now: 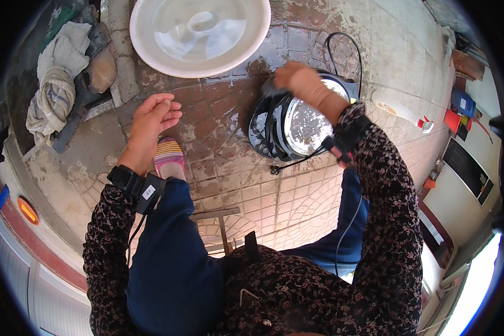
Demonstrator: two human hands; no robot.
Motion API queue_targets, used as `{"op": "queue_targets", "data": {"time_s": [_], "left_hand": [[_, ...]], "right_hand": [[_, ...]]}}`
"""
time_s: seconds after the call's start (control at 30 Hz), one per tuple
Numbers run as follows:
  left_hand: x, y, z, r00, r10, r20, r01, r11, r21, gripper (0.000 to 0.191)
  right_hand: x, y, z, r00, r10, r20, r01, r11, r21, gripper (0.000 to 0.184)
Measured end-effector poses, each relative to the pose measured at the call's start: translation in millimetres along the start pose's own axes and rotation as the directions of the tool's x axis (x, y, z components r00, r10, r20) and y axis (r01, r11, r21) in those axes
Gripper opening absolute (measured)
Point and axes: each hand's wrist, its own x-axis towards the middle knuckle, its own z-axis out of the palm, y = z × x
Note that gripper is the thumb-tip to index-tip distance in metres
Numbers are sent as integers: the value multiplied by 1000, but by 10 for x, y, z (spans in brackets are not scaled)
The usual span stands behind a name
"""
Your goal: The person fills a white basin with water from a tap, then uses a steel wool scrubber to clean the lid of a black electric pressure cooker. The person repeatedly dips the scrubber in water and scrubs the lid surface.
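My right hand [296, 80] is closed around a dark grey, blurred scrubber [273, 86] at the upper left edge of a black electric cooking appliance [273, 122]. The appliance stands wet on the paving, with a round shiny metal plate [315, 122] and a row of buttons on its left side. Its black cord loops behind it, and the plug [276, 169] lies in front. My left hand [155, 113] hovers over the wet bricks with loosely curled fingers, holding nothing. A white basin [197, 71] of water stands beyond my hands.
A white spray bottle [397, 109] with a red and white nozzle lies on the paving at the right. Twisted cloths [56, 88] lie by stones at the upper left. Below my left hand is my foot in a striped sock [169, 155]. Wooden stool parts [221, 227] show between my legs.
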Motion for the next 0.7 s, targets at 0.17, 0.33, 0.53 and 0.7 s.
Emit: {"op": "queue_targets", "data": {"time_s": [0.17,0.33,0.53,0.7], "left_hand": [[-1,-23,-11,994,-15,106,11,999,39,22],[-26,-9,-10,999,38,-33,-37,999,15,22],[-34,27,127,995,29,100,-36,997,62,20],[-42,46,46,999,36,4,-36,997,64,20]], "right_hand": [[-299,438,120,957,291,17,-291,957,-2,20],[-416,582,205,800,588,123,-593,805,11,32],[-428,242,492,972,170,-163,-154,982,106,29],[-902,808,213,521,848,96,-853,514,87,20]]}}
